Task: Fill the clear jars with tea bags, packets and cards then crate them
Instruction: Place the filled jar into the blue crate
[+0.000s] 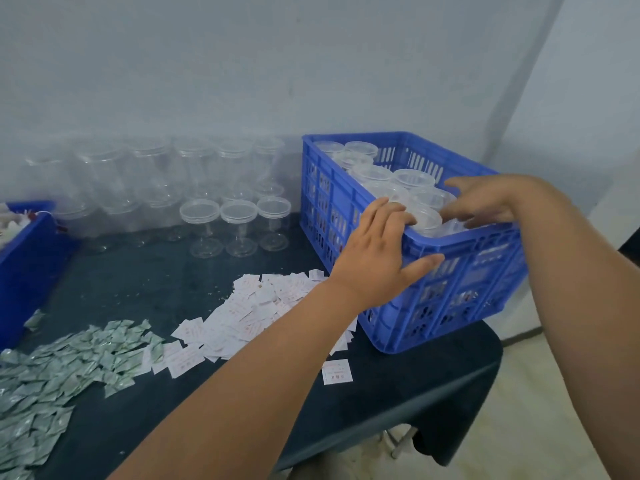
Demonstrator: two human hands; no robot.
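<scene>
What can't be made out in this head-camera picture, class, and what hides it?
Head view only.
Contents of the crated jars: masked by the blue crate wall.
Whether the right hand grips a jar: the hand covers the contact.
Print on the white cards: too small.
The blue bin at left: cut by the frame edge, contents blurred.

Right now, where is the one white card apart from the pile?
In the head view, the lone white card lies on the table, by the near corner of the blue crate, right of the card pile.
</scene>
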